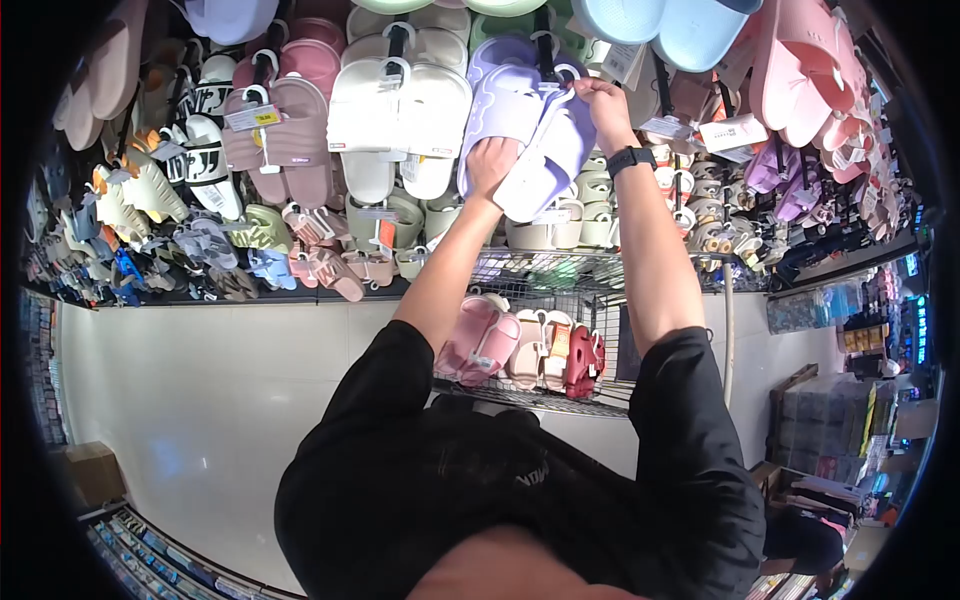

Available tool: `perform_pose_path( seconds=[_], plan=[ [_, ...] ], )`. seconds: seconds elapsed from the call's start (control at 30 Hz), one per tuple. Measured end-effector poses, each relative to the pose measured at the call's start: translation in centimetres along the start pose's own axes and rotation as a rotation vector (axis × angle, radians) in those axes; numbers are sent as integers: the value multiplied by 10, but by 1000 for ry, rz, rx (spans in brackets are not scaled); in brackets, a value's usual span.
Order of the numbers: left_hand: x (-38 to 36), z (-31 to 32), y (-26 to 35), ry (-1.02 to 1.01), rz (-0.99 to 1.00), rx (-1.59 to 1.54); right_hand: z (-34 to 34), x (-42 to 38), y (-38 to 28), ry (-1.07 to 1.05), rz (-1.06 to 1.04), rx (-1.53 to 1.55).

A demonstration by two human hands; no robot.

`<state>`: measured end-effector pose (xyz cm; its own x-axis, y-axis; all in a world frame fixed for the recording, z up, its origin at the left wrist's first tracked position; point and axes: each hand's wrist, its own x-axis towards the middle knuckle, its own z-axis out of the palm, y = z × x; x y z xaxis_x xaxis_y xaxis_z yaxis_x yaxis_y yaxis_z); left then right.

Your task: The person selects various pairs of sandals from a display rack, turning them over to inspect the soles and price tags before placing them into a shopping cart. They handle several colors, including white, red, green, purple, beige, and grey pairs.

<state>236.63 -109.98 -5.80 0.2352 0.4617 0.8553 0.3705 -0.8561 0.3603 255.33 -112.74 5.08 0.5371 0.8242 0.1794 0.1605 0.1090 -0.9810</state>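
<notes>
A pair of lavender slippers [545, 150] hangs from a black display hook in the upper middle. My left hand [492, 163] is on the left slipper, its fingers tucked under the strap. With a dark watch on the wrist, my right hand [602, 103] pinches at the hanger by the top right of the pair. White slippers [400, 110] hang just left of the lavender pair. Below my arms, a wire shopping cart [520, 400] holds pink slippers [480, 342], beige slippers [540, 348] and a red pair [586, 362].
Racks of slippers span the top, with mauve slippers [280, 130] at the left and pink slippers [800, 75] at the right. A cardboard box [92, 475] stands at the lower left. Wrapped stacks [825, 420] are at the right. Part of another person [800, 540] shows at the lower right.
</notes>
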Motion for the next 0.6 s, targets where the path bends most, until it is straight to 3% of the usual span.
perform_pose_path(
  seconds=[0.13,0.17,0.2,0.3,0.37,0.5,0.57,0.6],
  plan=[
    [-17,-14,14,-66,-27,-23,1,-49,7,184,-134,-245],
    [-27,-18,20,-76,-44,-34,2,-78,17,374,-392,-356],
    [-33,-30,36,-39,-63,-94,8,-133,-2,412,-536,-383],
    [-52,-41,68,106,-142,-80,14,-262,7,225,-826,-572],
    [-64,-37,80,100,-157,-50,12,-295,4,117,-833,-741],
    [-60,-34,126,91,-167,36,-32,-295,5,124,-872,-827],
    [-49,-42,166,-19,-295,181,-53,-305,0,379,-798,-466],
    [-42,-51,187,-69,-374,149,-61,-317,-3,374,-423,-39]
  ],
)
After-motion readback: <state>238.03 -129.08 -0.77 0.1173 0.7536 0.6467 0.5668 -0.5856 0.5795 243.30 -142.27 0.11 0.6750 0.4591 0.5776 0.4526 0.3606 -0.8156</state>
